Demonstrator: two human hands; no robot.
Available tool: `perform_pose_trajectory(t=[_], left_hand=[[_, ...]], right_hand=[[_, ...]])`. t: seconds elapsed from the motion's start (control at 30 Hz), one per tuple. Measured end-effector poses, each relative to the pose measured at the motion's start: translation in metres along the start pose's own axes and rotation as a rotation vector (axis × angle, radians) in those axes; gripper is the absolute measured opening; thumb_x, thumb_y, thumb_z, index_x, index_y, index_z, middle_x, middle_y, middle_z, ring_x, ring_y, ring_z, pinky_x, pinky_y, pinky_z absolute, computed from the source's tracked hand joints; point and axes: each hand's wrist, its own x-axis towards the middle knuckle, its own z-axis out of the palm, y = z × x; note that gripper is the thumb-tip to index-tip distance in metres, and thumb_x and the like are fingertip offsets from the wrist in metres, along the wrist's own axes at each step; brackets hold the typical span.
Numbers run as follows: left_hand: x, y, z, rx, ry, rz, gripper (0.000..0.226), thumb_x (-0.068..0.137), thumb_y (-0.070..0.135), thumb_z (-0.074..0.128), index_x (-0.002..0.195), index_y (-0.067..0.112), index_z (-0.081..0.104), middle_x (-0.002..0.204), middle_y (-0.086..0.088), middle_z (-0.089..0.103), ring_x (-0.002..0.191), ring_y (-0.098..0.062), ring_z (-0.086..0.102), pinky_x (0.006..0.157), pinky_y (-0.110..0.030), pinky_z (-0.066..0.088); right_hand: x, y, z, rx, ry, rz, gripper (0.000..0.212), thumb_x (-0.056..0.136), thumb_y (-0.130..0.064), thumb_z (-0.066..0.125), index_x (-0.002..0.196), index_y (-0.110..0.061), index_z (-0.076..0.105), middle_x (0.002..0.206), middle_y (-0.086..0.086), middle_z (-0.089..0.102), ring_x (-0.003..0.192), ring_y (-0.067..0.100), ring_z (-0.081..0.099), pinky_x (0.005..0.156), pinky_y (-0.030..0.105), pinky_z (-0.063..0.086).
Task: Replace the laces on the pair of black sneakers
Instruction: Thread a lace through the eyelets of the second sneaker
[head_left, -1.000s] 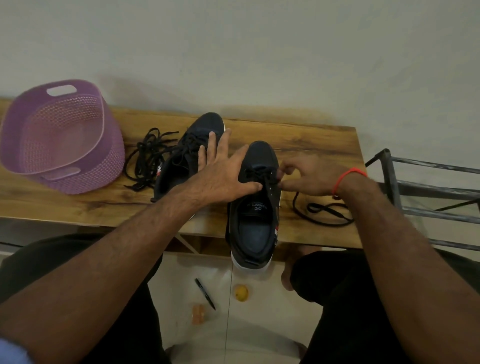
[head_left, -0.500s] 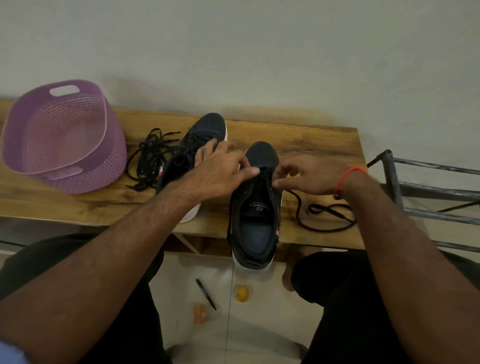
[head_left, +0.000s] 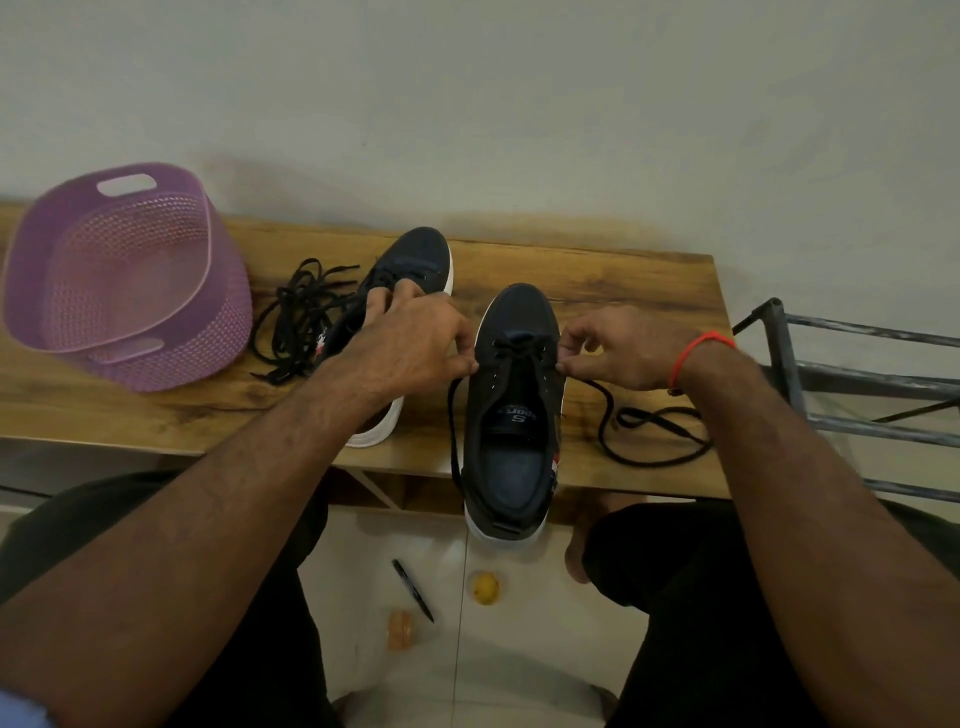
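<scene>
A black sneaker (head_left: 511, 415) with a white sole lies toe-away on the wooden table (head_left: 623, 280), its heel over the front edge. A black lace (head_left: 644, 431) runs through its front eyelets. My left hand (head_left: 410, 348) pinches one end of that lace at the shoe's left side. My right hand (head_left: 618, 348), with a red wristband, pinches the other end at the right side; its slack loops on the table to the right. The second black sneaker (head_left: 415, 265) lies behind my left hand, partly hidden. A tangle of loose black laces (head_left: 296, 322) lies left of it.
A purple plastic basket (head_left: 124, 275) lies tipped on the table's left end. A grey metal rack (head_left: 852, 395) stands to the right of the table. On the tiled floor below lie a pen (head_left: 413, 590), a yellow ball (head_left: 485, 587) and an orange object (head_left: 401, 629).
My left hand went from open and flat over the shoes to pinching the lace at the near sneaker's left side. Both hands have drawn apart, pulling the lace ends outward.
</scene>
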Motion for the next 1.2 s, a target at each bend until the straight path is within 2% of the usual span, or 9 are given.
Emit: perform_pose_trajectory(t=[0.17, 0.27, 0.37, 0.43, 0.6, 0.73, 0.83, 1.0, 1.2], left_hand=[[0.001, 0.006, 0.003, -0.128, -0.033, 0.028, 0.003, 0.096, 0.036, 0.063, 0.098, 0.036, 0.061, 0.109, 0.015, 0.064, 0.118, -0.012, 0.049, 0.097, -0.04, 0.022], [0.002, 0.011, 0.004, -0.199, -0.033, 0.014, 0.014, 0.097, 0.039, 0.063, 0.109, 0.034, 0.063, 0.09, 0.021, 0.064, 0.101, -0.005, 0.054, 0.097, -0.039, 0.024], [0.003, 0.013, 0.004, -0.223, -0.045, 0.006, 0.007, 0.096, 0.041, 0.065, 0.101, 0.036, 0.064, 0.081, 0.023, 0.059, 0.097, -0.005, 0.054, 0.1, -0.042, 0.027], [0.002, 0.015, 0.002, -0.239, -0.055, 0.0, 0.006, 0.097, 0.037, 0.065, 0.092, 0.036, 0.061, 0.08, 0.022, 0.059, 0.095, -0.006, 0.055, 0.102, -0.043, 0.029], [-0.002, 0.016, 0.001, -0.264, -0.1, -0.001, 0.018, 0.102, 0.03, 0.056, 0.084, 0.031, 0.055, 0.088, 0.011, 0.062, 0.088, -0.008, 0.058, 0.1, -0.043, 0.046], [-0.001, 0.016, 0.004, -0.395, -0.094, 0.007, 0.009, 0.102, 0.019, 0.056, 0.098, 0.026, 0.056, 0.088, 0.009, 0.065, 0.083, -0.003, 0.062, 0.081, -0.028, 0.053], [0.002, 0.014, -0.001, -0.46, -0.11, 0.013, 0.012, 0.1, 0.015, 0.058, 0.101, 0.027, 0.06, 0.086, 0.009, 0.069, 0.083, -0.002, 0.065, 0.068, -0.018, 0.045], [0.001, 0.014, -0.005, -0.565, -0.246, -0.033, 0.021, 0.102, 0.018, 0.054, 0.092, 0.021, 0.072, 0.085, 0.009, 0.069, 0.082, -0.004, 0.064, 0.073, -0.022, 0.047], [0.001, 0.012, -0.008, -0.772, -0.292, -0.129, 0.028, 0.102, 0.019, 0.053, 0.091, 0.018, 0.079, 0.085, 0.002, 0.077, 0.081, -0.008, 0.071, 0.089, -0.033, 0.051]], right_hand=[[0.004, -0.001, 0.005, 0.052, -0.023, 0.016, 0.005, 0.096, -0.032, 0.062, 0.094, -0.027, 0.063, 0.1, -0.005, 0.066, 0.099, 0.015, 0.061, 0.086, 0.034, 0.053], [0.005, -0.006, 0.006, 0.116, -0.016, 0.026, 0.007, 0.096, -0.031, 0.063, 0.1, -0.025, 0.065, 0.094, -0.007, 0.068, 0.093, 0.012, 0.064, 0.08, 0.029, 0.052], [0.005, -0.008, 0.007, 0.131, -0.019, 0.039, 0.01, 0.096, -0.032, 0.063, 0.1, -0.023, 0.065, 0.086, -0.008, 0.066, 0.081, 0.008, 0.061, 0.068, 0.025, 0.047], [0.005, -0.007, 0.006, 0.106, -0.012, 0.043, 0.013, 0.097, -0.033, 0.062, 0.098, -0.021, 0.067, 0.086, -0.006, 0.065, 0.08, 0.009, 0.059, 0.064, 0.024, 0.044], [0.005, -0.005, 0.007, 0.081, -0.04, 0.063, 0.022, 0.099, -0.036, 0.057, 0.095, -0.017, 0.068, 0.094, 0.001, 0.067, 0.088, 0.015, 0.061, 0.075, 0.031, 0.05], [0.005, -0.008, 0.006, 0.192, 0.018, 0.036, 0.004, 0.098, -0.024, 0.061, 0.098, -0.023, 0.066, 0.088, -0.007, 0.071, 0.082, 0.002, 0.064, 0.069, 0.022, 0.044], [0.005, -0.006, 0.003, 0.233, 0.024, 0.026, 0.009, 0.095, -0.017, 0.065, 0.1, -0.024, 0.066, 0.085, -0.008, 0.075, 0.079, -0.002, 0.068, 0.069, 0.017, 0.044], [0.004, -0.007, 0.004, 0.321, -0.041, 0.021, 0.016, 0.093, -0.003, 0.061, 0.092, -0.016, 0.068, 0.085, -0.001, 0.073, 0.075, 0.002, 0.067, 0.076, 0.022, 0.052], [0.001, -0.013, 0.003, 0.368, -0.057, 0.094, 0.019, 0.098, -0.017, 0.056, 0.092, -0.015, 0.074, 0.085, -0.001, 0.076, 0.082, 0.006, 0.067, 0.077, 0.02, 0.049]])
